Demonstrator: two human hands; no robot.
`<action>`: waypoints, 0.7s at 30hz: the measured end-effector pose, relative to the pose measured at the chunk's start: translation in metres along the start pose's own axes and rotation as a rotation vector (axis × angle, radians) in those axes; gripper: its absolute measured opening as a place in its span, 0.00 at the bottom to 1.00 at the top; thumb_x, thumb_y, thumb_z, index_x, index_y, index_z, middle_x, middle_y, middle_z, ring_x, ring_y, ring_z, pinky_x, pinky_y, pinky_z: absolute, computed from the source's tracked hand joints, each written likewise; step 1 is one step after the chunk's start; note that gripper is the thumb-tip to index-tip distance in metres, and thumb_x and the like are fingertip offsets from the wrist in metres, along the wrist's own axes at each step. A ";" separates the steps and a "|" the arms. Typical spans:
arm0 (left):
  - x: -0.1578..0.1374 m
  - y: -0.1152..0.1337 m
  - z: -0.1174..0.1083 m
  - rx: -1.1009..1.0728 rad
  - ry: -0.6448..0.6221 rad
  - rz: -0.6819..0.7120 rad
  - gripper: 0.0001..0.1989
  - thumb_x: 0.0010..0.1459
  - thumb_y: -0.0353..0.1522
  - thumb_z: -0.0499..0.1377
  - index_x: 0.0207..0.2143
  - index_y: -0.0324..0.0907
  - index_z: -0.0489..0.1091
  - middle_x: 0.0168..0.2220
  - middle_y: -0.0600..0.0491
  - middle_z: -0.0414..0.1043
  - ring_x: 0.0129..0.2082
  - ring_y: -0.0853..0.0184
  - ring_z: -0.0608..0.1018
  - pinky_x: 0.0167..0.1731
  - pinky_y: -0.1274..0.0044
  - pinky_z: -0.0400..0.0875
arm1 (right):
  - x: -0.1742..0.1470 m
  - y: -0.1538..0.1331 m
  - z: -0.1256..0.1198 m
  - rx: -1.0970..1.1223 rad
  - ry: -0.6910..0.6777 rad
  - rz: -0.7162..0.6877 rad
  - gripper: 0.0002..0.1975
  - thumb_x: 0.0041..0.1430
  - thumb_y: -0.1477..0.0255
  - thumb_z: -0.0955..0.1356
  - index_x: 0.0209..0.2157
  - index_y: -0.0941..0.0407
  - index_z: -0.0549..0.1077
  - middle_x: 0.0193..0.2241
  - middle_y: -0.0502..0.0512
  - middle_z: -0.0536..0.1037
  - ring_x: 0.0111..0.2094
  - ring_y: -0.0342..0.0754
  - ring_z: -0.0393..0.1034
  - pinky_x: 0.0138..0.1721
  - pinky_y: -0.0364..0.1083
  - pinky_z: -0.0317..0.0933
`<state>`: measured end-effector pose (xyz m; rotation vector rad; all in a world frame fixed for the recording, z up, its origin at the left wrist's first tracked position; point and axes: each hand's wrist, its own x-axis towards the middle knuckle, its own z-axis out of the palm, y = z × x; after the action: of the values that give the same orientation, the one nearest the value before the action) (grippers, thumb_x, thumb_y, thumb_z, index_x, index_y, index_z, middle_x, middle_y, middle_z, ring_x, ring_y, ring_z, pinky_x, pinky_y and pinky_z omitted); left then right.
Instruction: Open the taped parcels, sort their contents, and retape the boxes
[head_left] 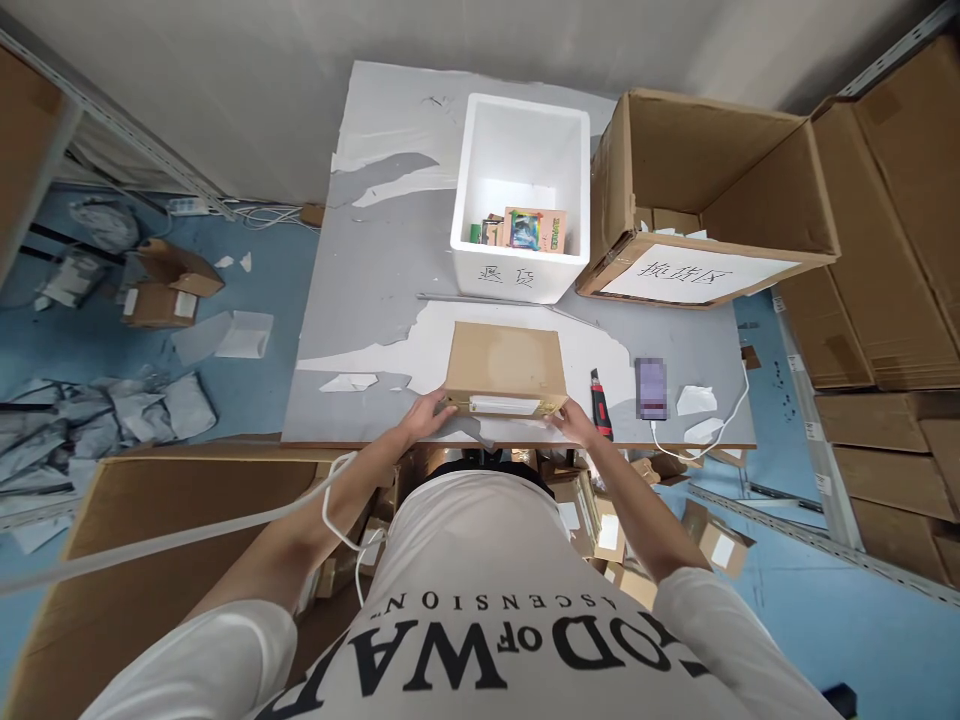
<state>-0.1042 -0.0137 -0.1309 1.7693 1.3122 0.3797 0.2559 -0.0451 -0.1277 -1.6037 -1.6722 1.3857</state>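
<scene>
A closed brown cardboard box rests near the front edge of the table, with a white label on the side facing me. My left hand grips its lower left corner, fingers against the side. At the opposite corner, my right hand holds the box the same way. A red and black utility knife lies just right of the box, its tip pointing away from me. Farther right is a phone with a white cable plugged into its near end.
Behind the box stands a white foam bin holding small colourful boxes. A large open carton with a handwritten sign is at its right. Paper scraps lie on the worn table. A white cord crosses by my left arm.
</scene>
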 end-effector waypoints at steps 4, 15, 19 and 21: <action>0.002 0.025 -0.023 0.058 0.079 -0.043 0.22 0.61 0.45 0.47 0.35 0.38 0.72 0.29 0.51 0.74 0.30 0.65 0.73 0.32 0.77 0.65 | -0.002 -0.025 -0.026 0.175 -0.119 0.019 0.21 0.51 0.57 0.70 0.42 0.56 0.72 0.38 0.57 0.76 0.42 0.51 0.71 0.48 0.51 0.64; 0.031 0.047 -0.030 0.135 0.142 -0.199 0.27 0.60 0.50 0.45 0.14 0.43 0.55 0.14 0.56 0.52 0.20 0.69 0.62 0.24 0.76 0.52 | 0.032 -0.044 -0.044 -0.068 -0.008 0.208 0.27 0.51 0.48 0.65 0.18 0.53 0.50 0.17 0.43 0.51 0.21 0.39 0.47 0.24 0.43 0.42; 0.028 0.044 -0.029 0.151 0.135 -0.190 0.28 0.60 0.50 0.45 0.15 0.42 0.59 0.14 0.56 0.54 0.21 0.69 0.62 0.24 0.76 0.52 | 0.031 -0.039 -0.041 -0.066 0.006 0.208 0.28 0.51 0.45 0.64 0.17 0.53 0.53 0.16 0.44 0.54 0.22 0.40 0.49 0.26 0.43 0.46; 0.027 0.044 -0.029 0.159 0.136 -0.188 0.29 0.61 0.50 0.45 0.16 0.41 0.62 0.15 0.55 0.57 0.21 0.69 0.63 0.25 0.77 0.54 | 0.027 -0.033 -0.042 -0.038 -0.002 0.207 0.27 0.51 0.44 0.64 0.19 0.55 0.61 0.19 0.47 0.63 0.25 0.43 0.57 0.29 0.43 0.53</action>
<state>-0.0859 0.0208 -0.0867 1.7548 1.6304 0.3019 0.2686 0.0004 -0.0909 -1.8402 -1.5785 1.4613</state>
